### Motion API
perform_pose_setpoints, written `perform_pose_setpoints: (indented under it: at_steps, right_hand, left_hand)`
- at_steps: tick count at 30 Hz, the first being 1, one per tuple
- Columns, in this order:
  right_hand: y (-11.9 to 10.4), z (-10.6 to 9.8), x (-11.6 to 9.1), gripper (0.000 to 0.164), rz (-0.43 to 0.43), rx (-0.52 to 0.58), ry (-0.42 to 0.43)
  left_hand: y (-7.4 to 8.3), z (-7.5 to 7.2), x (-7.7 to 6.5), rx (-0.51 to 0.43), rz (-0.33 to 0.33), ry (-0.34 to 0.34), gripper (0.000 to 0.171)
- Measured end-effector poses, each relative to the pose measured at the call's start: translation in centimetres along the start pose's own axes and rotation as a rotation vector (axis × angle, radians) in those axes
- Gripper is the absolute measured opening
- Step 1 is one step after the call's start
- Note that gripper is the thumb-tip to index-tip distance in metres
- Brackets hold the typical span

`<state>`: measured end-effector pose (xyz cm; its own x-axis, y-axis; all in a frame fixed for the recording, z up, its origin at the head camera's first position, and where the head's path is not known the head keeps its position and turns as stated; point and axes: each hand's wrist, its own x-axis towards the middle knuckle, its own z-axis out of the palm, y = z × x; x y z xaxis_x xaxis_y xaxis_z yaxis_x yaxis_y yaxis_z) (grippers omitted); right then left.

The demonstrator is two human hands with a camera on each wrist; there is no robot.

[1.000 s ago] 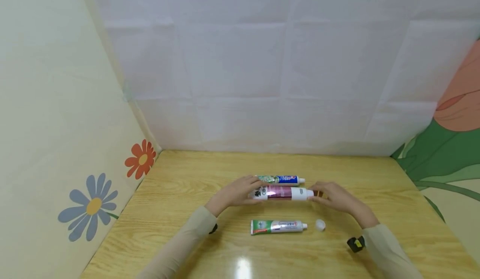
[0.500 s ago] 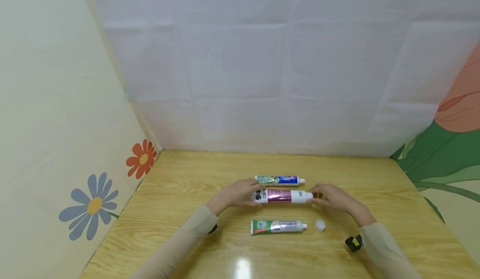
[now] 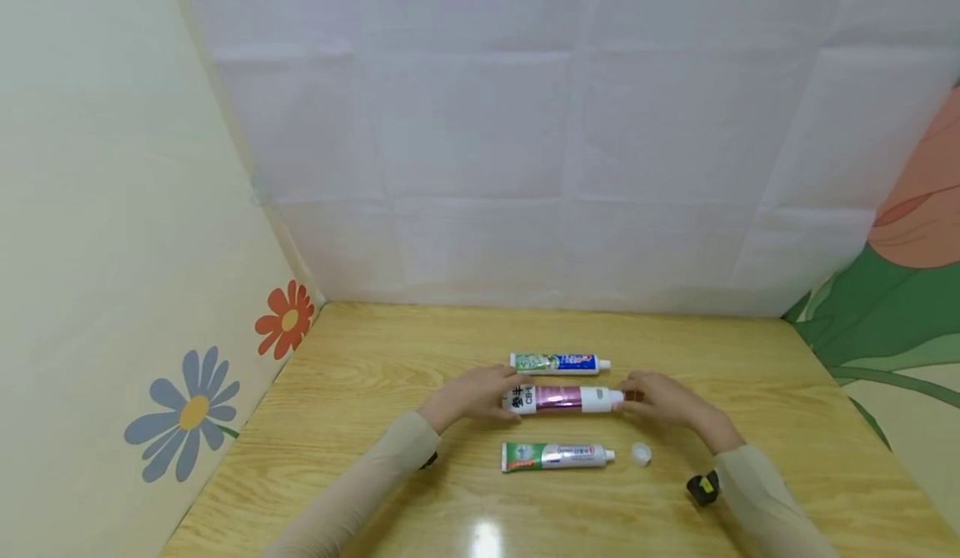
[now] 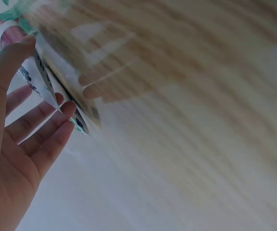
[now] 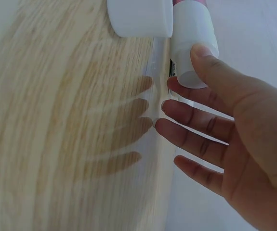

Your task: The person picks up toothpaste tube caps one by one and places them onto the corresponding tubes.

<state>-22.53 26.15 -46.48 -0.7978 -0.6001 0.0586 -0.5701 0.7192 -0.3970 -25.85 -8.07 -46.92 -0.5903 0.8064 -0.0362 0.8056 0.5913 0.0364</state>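
Observation:
A purple-and-white toothpaste tube (image 3: 559,399) lies crosswise between my two hands in the head view. My left hand (image 3: 474,393) pinches its flat tail end, thumb on the near face and fingertips behind, as the left wrist view shows on the tube's white end (image 4: 38,79). At the other end my right hand (image 3: 667,398) holds the white cap (image 5: 191,62) between thumb and index finger. The other right fingers are spread close over the tabletop. In the head view the tube sits just in front of a blue-and-green toothpaste tube (image 3: 558,364).
Nearer to me lies a green-and-silver toothpaste tube (image 3: 557,456). Beside its nozzle is a small round white cap (image 3: 641,454). All of this is on a glossy wooden table (image 3: 360,491), with a white cloth (image 3: 465,166) hanging behind.
Both hands have brought the purple-and-white tube slightly toward me. The gap between it and the blue-and-green tube has widened, while the other tubes and the loose cap stay put.

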Motion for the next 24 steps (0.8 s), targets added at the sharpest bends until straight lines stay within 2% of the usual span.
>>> perform_pose_setpoints:
  at_steps: [13,24]
  right_hand:
    - [0.1,0.03,0.04,0.032,0.057,0.024,-0.039]
    - [0.43,0.18,0.02,0.033,0.025,0.021,-0.024]
  left_hand:
    - [0.26,0.03,0.3,0.008,-0.012,-0.033,0.064]
    - [0.45,-0.01,0.34,-0.028,-0.035,-0.045,0.062]
